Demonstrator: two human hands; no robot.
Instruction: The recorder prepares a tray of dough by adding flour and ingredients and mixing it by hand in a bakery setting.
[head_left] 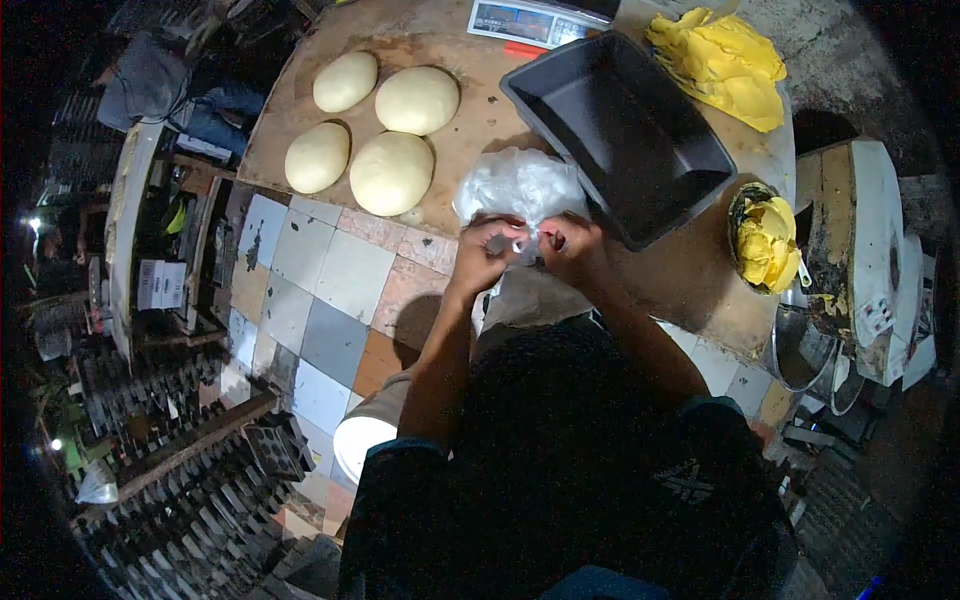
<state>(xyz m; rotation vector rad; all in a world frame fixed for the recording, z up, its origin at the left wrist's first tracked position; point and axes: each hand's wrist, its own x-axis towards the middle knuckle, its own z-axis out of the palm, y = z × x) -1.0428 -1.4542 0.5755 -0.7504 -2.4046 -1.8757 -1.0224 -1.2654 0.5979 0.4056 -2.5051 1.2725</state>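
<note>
A clear plastic bag (520,183) with whitish contents rests at the near edge of the table, its gathered neck toward me. My left hand (485,257) pinches one side of that neck, thumb and finger curled together. On the other side my right hand (572,248) is closed on the neck too, close beside the left. Just right of the bag lies a black rectangular tub (625,140), tilted toward me. To the left sit several smooth, round dough balls (391,174) on the tabletop. What exactly fills the bag I cannot make out.
Yellow fat-like spread (722,65) is heaped at the far right, and more fills a bowl (738,222) at the right edge. A digital scale (540,22) stands at the back. A white bucket (365,440) is below on the tiled floor (335,275).
</note>
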